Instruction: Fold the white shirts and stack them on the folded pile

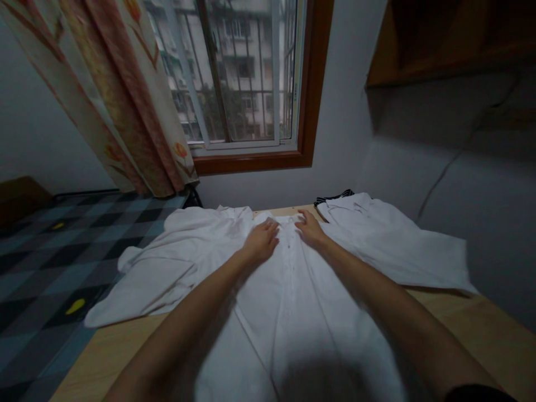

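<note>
A white button-front shirt (288, 290) lies spread on a wooden tabletop (121, 346), its collar toward the window and its button strip running down the middle. My left hand (262, 240) rests on the shirt just left of the collar, fingers apart and slightly bent. To the right of the collar, my right hand (310, 228) touches the fabric, with a gap between its thumb and forefinger. The shirt's sleeves spread out to both sides, rumpled on the left. My forearms cover parts of the shirt, and a dark shadow falls over its near end.
A bed with a checked cover (37, 279) adjoins the table on the left. Behind stand a barred window (234, 72) and a patterned curtain (125, 111). Some dark striped cloth (335, 197) lies at the back right. A wooden shelf (419, 72) hangs on the right wall.
</note>
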Available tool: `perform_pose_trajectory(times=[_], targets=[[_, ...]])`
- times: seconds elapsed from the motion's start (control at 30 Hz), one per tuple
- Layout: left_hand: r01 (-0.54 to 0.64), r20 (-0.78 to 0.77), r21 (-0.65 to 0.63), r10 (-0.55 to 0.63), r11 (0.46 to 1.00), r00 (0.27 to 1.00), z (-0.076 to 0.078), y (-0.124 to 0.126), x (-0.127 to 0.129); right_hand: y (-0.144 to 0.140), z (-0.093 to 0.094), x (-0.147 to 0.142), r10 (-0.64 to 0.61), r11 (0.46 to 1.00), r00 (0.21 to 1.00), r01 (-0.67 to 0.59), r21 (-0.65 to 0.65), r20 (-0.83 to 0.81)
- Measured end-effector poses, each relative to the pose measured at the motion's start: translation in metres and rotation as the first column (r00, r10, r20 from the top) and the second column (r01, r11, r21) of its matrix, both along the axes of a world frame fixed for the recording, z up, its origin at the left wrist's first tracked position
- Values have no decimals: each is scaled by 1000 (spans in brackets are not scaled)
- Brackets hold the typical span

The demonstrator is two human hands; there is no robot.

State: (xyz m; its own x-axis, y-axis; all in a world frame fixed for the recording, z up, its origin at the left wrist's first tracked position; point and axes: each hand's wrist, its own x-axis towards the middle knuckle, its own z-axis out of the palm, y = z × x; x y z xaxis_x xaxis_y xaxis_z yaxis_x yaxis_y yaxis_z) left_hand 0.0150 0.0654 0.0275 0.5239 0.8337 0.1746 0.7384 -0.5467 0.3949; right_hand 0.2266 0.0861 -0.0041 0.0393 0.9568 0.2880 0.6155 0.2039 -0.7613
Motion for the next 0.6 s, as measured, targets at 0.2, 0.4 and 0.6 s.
perform_pose_trajectory(times=[0.2,0.4,0.6], targets=[[47,-352,24,-36,999,935,-24,-43,0,-74,-9,21,237,971,838,-198,-131,491],[-1,-354,42,16,999,935,-23,-49,8,-111,-21,25,309,949,685,-268,-166,659],[-91,-215,209,136,974,967,22,-6,10,-91,8,25,295,955,767,-239,-174,570]])
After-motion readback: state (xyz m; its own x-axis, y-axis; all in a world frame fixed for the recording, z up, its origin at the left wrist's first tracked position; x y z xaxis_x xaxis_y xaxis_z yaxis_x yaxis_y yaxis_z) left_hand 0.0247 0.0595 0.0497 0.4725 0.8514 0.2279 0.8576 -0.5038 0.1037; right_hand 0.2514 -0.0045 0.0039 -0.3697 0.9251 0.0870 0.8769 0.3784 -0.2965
